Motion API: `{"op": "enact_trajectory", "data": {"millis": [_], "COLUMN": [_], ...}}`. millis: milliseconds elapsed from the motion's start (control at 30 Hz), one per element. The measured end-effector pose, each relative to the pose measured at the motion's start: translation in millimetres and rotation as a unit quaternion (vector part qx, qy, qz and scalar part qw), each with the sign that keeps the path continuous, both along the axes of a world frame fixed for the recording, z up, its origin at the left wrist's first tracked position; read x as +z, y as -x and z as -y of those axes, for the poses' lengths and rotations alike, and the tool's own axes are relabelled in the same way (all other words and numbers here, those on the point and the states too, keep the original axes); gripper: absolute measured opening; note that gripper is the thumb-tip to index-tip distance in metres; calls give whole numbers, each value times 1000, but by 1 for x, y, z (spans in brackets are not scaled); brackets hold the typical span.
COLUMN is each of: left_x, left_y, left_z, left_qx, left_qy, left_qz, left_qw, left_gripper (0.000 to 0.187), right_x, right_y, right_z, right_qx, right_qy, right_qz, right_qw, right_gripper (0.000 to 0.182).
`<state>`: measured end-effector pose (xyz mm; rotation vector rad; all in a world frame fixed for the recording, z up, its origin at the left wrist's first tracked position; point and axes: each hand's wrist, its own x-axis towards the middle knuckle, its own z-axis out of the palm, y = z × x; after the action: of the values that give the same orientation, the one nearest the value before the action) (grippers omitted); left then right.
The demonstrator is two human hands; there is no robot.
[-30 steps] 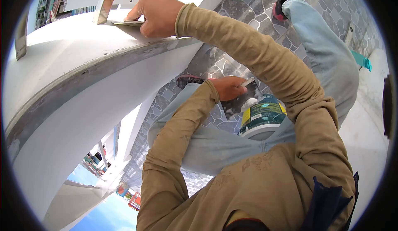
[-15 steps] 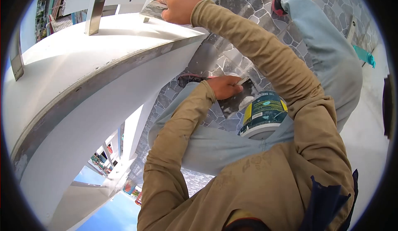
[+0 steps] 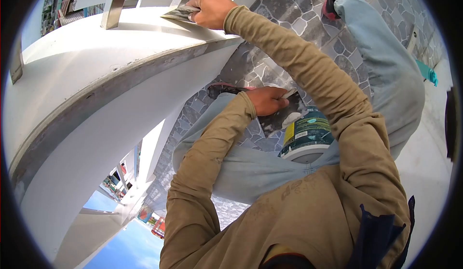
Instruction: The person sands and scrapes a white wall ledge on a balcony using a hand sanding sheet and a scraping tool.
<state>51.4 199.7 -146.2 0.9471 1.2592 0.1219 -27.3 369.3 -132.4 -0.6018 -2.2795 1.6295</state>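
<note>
My right hand (image 3: pixel 212 9) is closed around a putty knife (image 3: pixel 177 14), its blade lying against the top of a white curved ledge (image 3: pixel 96 47) near a metal post. Lower down, my left hand (image 3: pixel 267 100) grips a wide dark scraper (image 3: pixel 277 119) by its light handle. White putty (image 3: pixel 291 119) sits on that scraper's blade, at the side towards a bucket. The green and yellow bucket (image 3: pixel 308 129) stands between my legs, partly hidden by my trousers and right sleeve.
Metal posts (image 3: pixel 115 3) rise from the ledge, with white rails behind. A rough grey strip (image 3: pixel 91 93) runs along the ledge's edge. Grey stone-patterned paving (image 3: pixel 308 18) lies below. A teal object (image 3: pixel 427 72) is at the right, beside a white surface.
My right hand and the putty knife have shifted slightly down in view, along the ledge. My left hand with the scraper has moved a little to the right.
</note>
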Motion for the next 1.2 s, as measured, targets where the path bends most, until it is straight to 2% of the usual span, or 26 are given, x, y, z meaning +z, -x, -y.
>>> {"op": "enact_trajectory", "data": {"millis": [200, 333, 433, 500, 533, 567, 633, 667, 700, 767, 800, 833, 900, 967, 1033, 1100, 1200], "left_x": [-2, -2, 13, 32, 1, -55, -61, -16, 10, -4, -8, -10, -9, -16, -17, -12, -3], "left_y": [0, 1, 3, 3, 2, -1, -2, 0, 2, 2, 2, 1, 2, 2, 1, 5, 7], "left_z": [-1, -3, -15, -26, -9, 22, 22, -3, -16, -9, -5, 1, -3, 0, 3, 0, -5], "left_qx": [-8, -16, -43, -90, -90, -67, -44, -43, -41, -26, -9, -4, -4, 0, 11, -10, -22], "left_qy": [11, 3, 9, 39, 37, -55, -149, -93, -37, -17, 4, 5, 17, -4, -15, -46, -16], "left_qz": [2, 1, 10, -35, -36, -8, 18, 26, 33, 27, 21, 19, 25, 38, 52, 26, 14], "left_qw": [1000, 1000, 999, 995, 995, 996, 988, 994, 998, 999, 1000, 1000, 1000, 999, 998, 999, 1000], "left_gripper": [41, 42, 41, 38, 38, 36, 35, 34, 33, 33, 32, 32, 31, 30, 30, 30, 30], "right_x": [10, 29, 41, 53, 56, 58, 65, 77, 88, 97, 105, 107, 78, 43, 52, 65, 76], "right_y": [-8, -22, -35, -50, -56, -62, -74, -83, -90, -95, -94, -90, -58, -18, 8, 22, 25], "right_z": [5, 11, 21, 29, 34, 36, 25, 7, -8, -24, -31, -44, -41, -28, -22, -17, -14], "right_qx": [15, 12, 14, 16, 15, 14, 14, 53, 91, -8, -39, 9, 35, 3, 7, 23, 33], "right_qy": [63, 32, 60, 55, 42, 28, 3, 36, 69, 81, 82, 3, -31, -149, -65, -47, -36], "right_qz": [-24, -86, -129, -128, -138, -149, -173, -127, -80, -166, -174, -33, 10, -88, -73, -46, -2], "right_qw": [998, 996, 990, 990, 989, 988, 985, 990, 990, 983, 981, 999, 999, 985, 995, 998, 999], "right_gripper": [38, 37, 37, 36, 36, 36, 34, 31, 28, 23, 24, 30, 31, 33, 34, 34, 34]}}
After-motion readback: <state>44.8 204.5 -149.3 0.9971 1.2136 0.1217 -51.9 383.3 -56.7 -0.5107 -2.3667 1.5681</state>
